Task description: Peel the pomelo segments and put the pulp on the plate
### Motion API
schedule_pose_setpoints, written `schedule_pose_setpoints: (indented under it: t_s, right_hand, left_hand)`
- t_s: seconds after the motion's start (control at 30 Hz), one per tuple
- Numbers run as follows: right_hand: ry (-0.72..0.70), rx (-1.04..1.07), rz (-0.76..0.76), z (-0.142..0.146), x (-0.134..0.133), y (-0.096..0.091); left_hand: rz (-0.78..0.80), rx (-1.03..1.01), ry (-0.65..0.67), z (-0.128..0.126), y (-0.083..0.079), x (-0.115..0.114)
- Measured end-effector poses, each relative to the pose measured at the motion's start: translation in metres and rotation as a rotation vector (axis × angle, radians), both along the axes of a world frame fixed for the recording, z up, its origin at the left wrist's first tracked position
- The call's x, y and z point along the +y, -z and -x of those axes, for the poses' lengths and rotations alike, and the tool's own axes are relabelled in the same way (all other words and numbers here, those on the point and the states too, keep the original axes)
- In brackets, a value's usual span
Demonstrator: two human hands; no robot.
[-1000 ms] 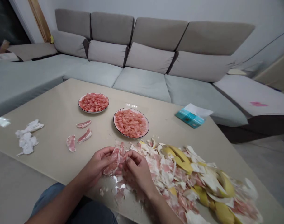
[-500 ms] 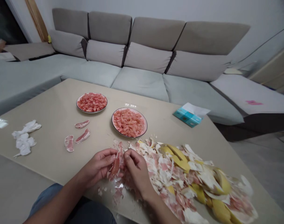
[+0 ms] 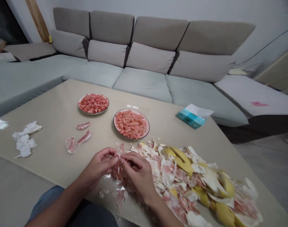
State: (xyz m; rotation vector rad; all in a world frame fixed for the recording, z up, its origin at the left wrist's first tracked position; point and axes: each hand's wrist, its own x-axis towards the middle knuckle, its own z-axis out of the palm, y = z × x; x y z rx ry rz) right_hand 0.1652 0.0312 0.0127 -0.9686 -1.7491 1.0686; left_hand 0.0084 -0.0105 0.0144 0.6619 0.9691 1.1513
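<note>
A pink pomelo segment (image 3: pixel 118 171) is held over the near edge of the table, partly hidden by fingers. My left hand (image 3: pixel 103 164) grips it between thumb and fingers. From the other side, my right hand (image 3: pixel 138 170) pinches at the segment's top edge, where pale membrane shows. Three unpeeled segments lie left of my hands, one of them a pomelo segment (image 3: pixel 70 145) nearest me. Just right of my right hand spreads a heap of pomelo peel and membrane (image 3: pixel 165 170), white, pink and yellow.
Two plates hold pink pomelo pulp: the left plate (image 3: pixel 80 109) and the nearer plate (image 3: pixel 147 130). Crumpled tissues (image 3: pixel 25 142) lie at the left, and a blue tissue pack (image 3: pixel 191 118) sits at the right. A grey sofa (image 3: pixel 139 78) stands behind the table (image 3: pixel 63 107).
My right hand has shifted slightly left and up, its fingertips now at the segment's top. The segment has tilted and shows less between my hands.
</note>
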Motion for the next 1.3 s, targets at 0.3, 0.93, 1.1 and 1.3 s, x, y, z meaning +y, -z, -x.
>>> schedule_pose_setpoints:
  t_s: [0.3, 0.93, 1.1, 1.3]
  right_hand:
    - [-0.029, -0.163, -0.093, -0.005, 0.003, 0.001]
    - [0.041, -0.074, 0.307, 0.005, -0.006, 0.004]
    - [0.030, -0.151, 0.040, 0.004, -0.008, 0.005]
    - [0.021, -0.230, -0.291, 0.004, -0.011, 0.007]
  left_hand:
    - [-0.046, 0.144, 0.025, -0.001, 0.003, 0.000]
    - [-0.259, 0.477, -0.007, -0.003, -0.009, 0.000]
    - [-0.091, 0.325, 0.064, 0.001, -0.009, -0.002]
    - [0.121, 0.084, 0.183, 0.008, -0.001, -0.002]
